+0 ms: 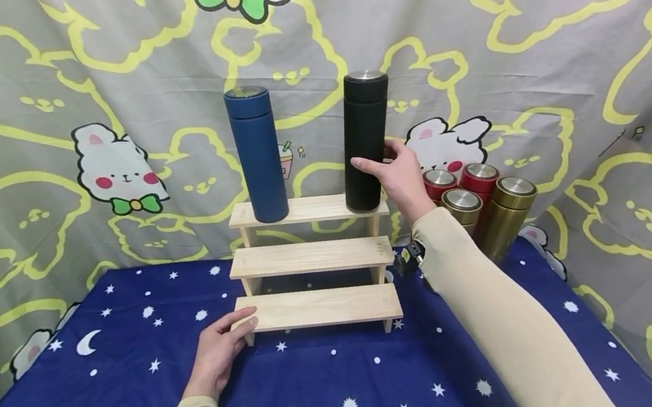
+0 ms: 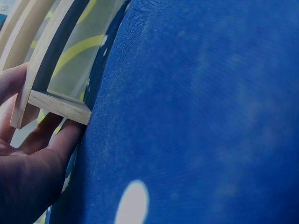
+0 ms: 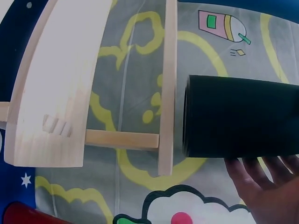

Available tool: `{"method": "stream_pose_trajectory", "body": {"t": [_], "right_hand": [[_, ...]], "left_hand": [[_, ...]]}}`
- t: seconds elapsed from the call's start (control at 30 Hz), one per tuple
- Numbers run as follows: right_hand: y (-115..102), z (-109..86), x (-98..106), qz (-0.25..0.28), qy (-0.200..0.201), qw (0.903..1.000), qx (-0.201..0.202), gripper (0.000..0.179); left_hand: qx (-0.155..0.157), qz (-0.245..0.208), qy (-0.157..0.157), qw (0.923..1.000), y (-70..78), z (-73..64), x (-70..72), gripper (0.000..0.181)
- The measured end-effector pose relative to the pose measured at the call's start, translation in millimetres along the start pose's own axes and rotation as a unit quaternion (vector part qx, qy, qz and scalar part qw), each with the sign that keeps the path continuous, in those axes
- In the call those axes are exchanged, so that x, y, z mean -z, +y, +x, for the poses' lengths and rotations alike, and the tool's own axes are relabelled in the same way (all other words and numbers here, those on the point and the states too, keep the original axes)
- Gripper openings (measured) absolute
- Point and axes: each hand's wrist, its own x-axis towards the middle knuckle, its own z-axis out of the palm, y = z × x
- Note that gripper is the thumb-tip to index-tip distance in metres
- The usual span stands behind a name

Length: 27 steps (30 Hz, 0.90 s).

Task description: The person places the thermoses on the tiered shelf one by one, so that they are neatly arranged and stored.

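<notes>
My right hand (image 1: pixel 402 177) grips a black thermos bottle (image 1: pixel 364 135) with a silver-topped lid, thumb across its front. The bottle leans slightly, its base at the right end of the top step of a three-step wooden display rack (image 1: pixel 308 257). A narrow gap shows between bottle base (image 3: pixel 233 116) and top step (image 3: pixel 168 93) in the right wrist view. At the top step's left end stands a blue thermos bottle (image 1: pixel 259 161), upright. My left hand (image 1: pixel 217 352) holds the left end of the rack's bottom step, with fingers at its end support (image 2: pixel 60 106) in the left wrist view.
Right of the rack stand several more bottles: two red ones (image 1: pixel 478 178) behind and two gold ones (image 1: pixel 505 213) in front, partly behind my right forearm. A dark blue cloth (image 1: pixel 136 369) with stars and moons covers the table. A patterned grey curtain (image 1: pixel 159 88) hangs close behind the rack.
</notes>
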Motion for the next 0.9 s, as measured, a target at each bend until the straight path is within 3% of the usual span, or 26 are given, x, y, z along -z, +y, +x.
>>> {"method": "stream_pose_trajectory", "body": {"t": [0.53,0.9], "right_hand": [[8,-3.2,3,-0.017,-0.017,0.9997,-0.005,0.068],[10,-18.9,12,-0.022,-0.018,0.9994,0.022,0.075]], "left_hand": [[-0.001,0.000,-0.003,1.0000,-0.6,-0.1,0.8,0.044],[-0.005,-0.004,-0.004,1.0000,-0.3,-0.1,0.3,0.043]]}}
